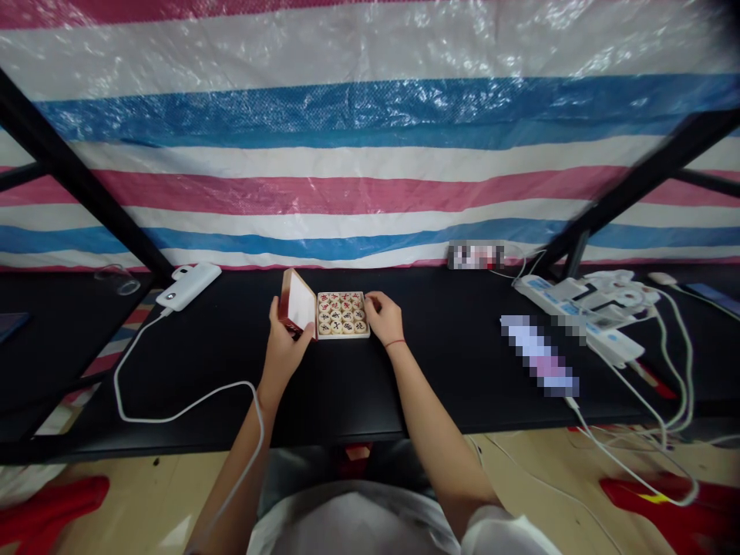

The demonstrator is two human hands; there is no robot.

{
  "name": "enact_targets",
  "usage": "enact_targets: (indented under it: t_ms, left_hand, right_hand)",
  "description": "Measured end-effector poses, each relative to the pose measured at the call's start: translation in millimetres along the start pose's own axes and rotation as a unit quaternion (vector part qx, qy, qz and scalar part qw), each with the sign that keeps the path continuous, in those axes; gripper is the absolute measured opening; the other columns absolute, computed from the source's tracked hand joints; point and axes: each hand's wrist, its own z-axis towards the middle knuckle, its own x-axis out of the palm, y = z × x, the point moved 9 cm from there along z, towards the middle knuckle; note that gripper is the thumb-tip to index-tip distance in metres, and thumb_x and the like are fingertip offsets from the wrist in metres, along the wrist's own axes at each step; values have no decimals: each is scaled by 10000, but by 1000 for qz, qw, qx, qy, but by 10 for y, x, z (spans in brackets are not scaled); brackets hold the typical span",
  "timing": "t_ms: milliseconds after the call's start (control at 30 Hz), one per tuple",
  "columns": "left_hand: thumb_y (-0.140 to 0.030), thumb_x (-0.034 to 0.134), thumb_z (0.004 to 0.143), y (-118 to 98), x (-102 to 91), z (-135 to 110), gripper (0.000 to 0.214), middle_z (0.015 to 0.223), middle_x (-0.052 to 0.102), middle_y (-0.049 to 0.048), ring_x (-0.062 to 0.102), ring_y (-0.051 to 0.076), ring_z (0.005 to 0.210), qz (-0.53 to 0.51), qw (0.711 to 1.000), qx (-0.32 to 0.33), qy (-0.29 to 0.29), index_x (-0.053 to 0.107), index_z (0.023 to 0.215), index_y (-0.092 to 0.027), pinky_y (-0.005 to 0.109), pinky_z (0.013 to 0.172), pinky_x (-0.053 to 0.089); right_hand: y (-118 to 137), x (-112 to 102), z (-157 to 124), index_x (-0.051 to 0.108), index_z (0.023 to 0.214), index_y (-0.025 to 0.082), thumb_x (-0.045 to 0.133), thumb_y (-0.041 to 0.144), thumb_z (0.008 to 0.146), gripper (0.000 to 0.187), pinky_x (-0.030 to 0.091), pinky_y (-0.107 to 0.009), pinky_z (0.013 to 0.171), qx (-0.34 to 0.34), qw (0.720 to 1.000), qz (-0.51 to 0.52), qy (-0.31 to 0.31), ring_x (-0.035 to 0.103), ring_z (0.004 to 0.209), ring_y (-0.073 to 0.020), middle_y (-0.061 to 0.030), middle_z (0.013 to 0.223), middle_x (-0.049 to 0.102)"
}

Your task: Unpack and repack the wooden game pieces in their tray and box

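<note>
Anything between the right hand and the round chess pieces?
Nothing visible. The right hand rests at the right edge of the white tray holding the round wooden chess pieces. The reddish wooden lid, held by the left hand, is on the tray's opposite side.

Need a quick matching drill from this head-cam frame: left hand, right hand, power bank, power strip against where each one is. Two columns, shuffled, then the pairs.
Things
1. left hand
2. right hand
3. white power bank
4. white power strip

Places
A. at the right edge of the tray of round chess pieces
B. right side of the black table
C. gripping the reddish-brown box lid
D. far left of the table

Pairs: 1-C, 2-A, 3-D, 4-B
</note>
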Motion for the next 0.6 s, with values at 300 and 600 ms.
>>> enact_targets:
  t_ms: [300, 600]
  left_hand:
    - [-280, 505, 884, -621, -238, -64, 444, 1309, 458, 138, 434, 276, 1268, 183, 965, 137, -129, 484, 1319, -190, 426, 1111, 321]
    - [-176, 356, 924, 11, 520, 291, 388, 1156, 614, 148, 621, 245, 1013, 347, 927, 0, 138, 607, 1219, -144, 361, 930, 477]
  right_hand:
    - [-219, 140, -9, 704, 911, 208, 498, 237, 841, 219, 461, -228, 808, 27, 996, -66, 58, 671, 861, -160, -28, 919, 738]
    - [-214, 140, -27, 729, 913, 211, 514, 262, 855, 229, 470, -246, 767, 20, 995, -82, 61, 689, 824, -188, -38, 860, 745]
